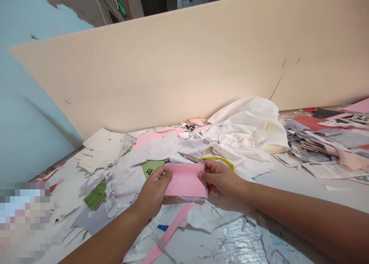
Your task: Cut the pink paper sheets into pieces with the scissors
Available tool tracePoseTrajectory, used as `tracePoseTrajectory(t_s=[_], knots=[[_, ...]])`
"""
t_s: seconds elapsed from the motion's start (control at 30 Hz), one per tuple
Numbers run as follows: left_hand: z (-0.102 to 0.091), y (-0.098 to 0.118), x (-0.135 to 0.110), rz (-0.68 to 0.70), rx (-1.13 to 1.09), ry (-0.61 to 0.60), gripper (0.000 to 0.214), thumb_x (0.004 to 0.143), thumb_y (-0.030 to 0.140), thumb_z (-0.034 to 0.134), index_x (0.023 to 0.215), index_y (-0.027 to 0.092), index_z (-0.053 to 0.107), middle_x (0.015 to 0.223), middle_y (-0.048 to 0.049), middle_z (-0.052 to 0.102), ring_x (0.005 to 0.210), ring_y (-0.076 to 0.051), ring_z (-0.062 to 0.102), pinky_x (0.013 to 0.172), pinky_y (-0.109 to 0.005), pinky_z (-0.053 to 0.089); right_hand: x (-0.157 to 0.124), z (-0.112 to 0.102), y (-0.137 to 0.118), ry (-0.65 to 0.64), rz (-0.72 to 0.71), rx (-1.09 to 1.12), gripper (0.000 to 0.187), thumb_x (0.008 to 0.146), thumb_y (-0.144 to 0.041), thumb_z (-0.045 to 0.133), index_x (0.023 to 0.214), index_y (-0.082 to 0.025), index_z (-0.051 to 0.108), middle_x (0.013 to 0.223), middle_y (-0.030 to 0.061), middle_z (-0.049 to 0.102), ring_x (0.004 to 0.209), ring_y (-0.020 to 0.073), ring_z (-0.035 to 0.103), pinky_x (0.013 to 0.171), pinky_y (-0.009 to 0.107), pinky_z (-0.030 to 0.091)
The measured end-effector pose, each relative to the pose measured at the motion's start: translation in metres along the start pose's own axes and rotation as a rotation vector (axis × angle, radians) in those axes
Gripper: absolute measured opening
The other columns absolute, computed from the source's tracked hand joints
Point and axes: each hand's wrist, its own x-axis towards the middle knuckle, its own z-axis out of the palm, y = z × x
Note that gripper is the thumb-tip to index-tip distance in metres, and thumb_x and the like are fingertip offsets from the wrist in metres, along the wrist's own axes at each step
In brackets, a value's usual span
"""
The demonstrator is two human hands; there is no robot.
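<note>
A pink paper rectangle [185,181] is held flat between both hands just above the littered table. My left hand [154,191] pinches its left edge with thumb on top. My right hand [220,177] grips its right edge, fingers curled under. Scissors with a yellow handle [201,158] lie just behind the paper, close to my right hand. A long pink paper strip [170,233] lies on the table below the paper.
Paper scraps, white, pink, green and grey, cover the table [288,179]. A crumpled white sheet heap [250,125] sits behind right, magazines [323,148] at far right. A tall beige board [187,64] stands along the back. A blurred patch fills the lower left corner.
</note>
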Motion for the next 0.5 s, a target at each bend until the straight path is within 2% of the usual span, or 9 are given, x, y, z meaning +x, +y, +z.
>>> tracePoseTrajectory(t_s=[0.1,0.23,0.37,0.5], knots=[[0.002,0.000,0.001,-0.061,-0.041,0.000,0.034,0.071,0.043,0.057,0.098,0.024,0.056,0.075,-0.0002,0.060,0.059,-0.012,0.056,0.050,-0.025,0.051,0.000,0.000,-0.001,-0.007,0.004,-0.006,0.015,0.069,-0.027,0.057,0.073,-0.016,0.047,0.051,-0.0041,0.052,0.032,0.0049,0.041,0.028,0.016,0.023],[0.004,0.000,-0.001,-0.036,-0.046,0.026,0.033,0.070,0.043,0.057,0.097,0.023,0.056,0.077,-0.0008,0.060,0.058,-0.011,0.056,0.049,-0.025,0.053,0.000,-0.001,0.001,-0.009,-0.030,0.044,0.019,0.068,-0.029,0.059,0.074,-0.017,0.046,0.052,-0.0052,0.052,0.030,0.0031,0.036,0.027,0.016,0.022],[0.005,0.003,-0.005,-0.031,-0.034,0.006,0.027,0.072,0.037,0.056,0.095,0.022,0.056,0.076,0.0001,0.059,0.057,-0.010,0.056,0.053,-0.029,0.055,0.002,-0.002,0.005,0.020,-0.009,0.047,0.019,0.069,-0.030,0.057,0.074,-0.020,0.043,0.047,-0.0070,0.050,0.026,0.0041,0.032,0.024,0.016,0.019],[0.007,0.005,-0.010,-0.028,-0.023,-0.015,0.028,0.069,0.029,0.059,0.094,0.019,0.055,0.079,-0.0022,0.060,0.067,-0.015,0.060,0.059,-0.032,0.055,0.004,-0.003,0.007,0.031,-0.013,0.029,0.019,0.069,-0.031,0.057,0.077,-0.020,0.043,0.047,-0.0073,0.050,0.025,0.0039,0.032,0.023,0.015,0.019]])
